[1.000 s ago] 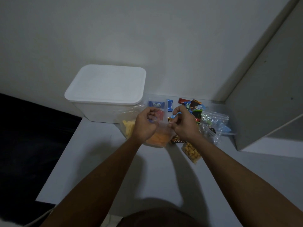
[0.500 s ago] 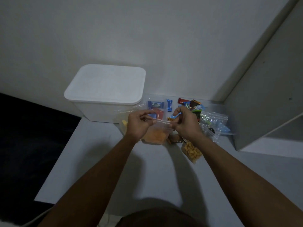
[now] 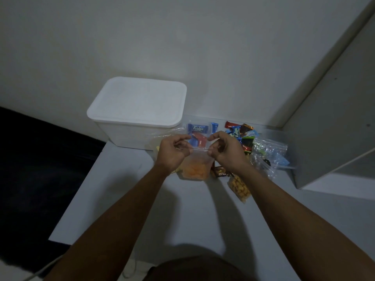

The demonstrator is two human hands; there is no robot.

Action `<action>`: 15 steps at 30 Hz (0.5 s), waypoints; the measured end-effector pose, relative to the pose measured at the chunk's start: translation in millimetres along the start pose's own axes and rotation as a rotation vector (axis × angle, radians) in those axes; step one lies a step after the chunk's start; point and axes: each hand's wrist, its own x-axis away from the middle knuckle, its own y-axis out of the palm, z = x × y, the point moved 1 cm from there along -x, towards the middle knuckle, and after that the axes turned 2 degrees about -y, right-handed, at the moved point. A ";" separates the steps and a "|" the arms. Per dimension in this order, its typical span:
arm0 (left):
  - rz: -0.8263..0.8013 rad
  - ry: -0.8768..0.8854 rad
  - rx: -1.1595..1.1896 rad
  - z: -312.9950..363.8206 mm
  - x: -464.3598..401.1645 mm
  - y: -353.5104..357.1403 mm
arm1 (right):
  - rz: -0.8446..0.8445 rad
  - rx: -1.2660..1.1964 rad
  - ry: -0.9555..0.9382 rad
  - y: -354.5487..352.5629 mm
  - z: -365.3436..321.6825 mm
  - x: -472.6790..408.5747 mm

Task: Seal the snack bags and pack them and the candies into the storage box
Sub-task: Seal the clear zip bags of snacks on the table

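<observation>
Clear plastic zip bag of orange snacks is up off the grey table, held between both hands near the middle of the view. Compared with a second ago the hands sit wider apart along the bag's top strip, and the left has slid out from bunched over the mouth toward the left corner; looks like the zip is being run shut, seal probably close to done but can't confirm it's fully closed. Left hand pinches the top edge, thumb and forefinger closed on the strip, other fingers curled. Right hand pinches the opposite end the same way, fingers tightly curled. Just right, a bag of tan nuts lies flat on the table; seal state unclear. Beyond that, a crumpled clear bag. Behind the hands, wrapped candies scattered against the wall. Far left, white storage box with lid on, nothing packed yet, lid needs removing.
</observation>
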 end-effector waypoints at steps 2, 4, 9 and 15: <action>-0.010 0.013 -0.002 -2.7 0.8 -0.7 | -0.046 -0.036 -0.005 4.4 -3.7 1.1; -0.006 0.034 -0.023 -4.8 2.9 0.8 | -0.045 -0.043 -0.003 10.3 -3.9 1.1; 0.019 0.051 -0.087 -4.4 5.0 9.2 | 0.019 0.071 0.019 16.7 -1.3 3.1; 0.018 0.060 -0.152 -2.5 5.3 0.5 | 0.046 -0.036 0.024 9.2 -4.4 3.2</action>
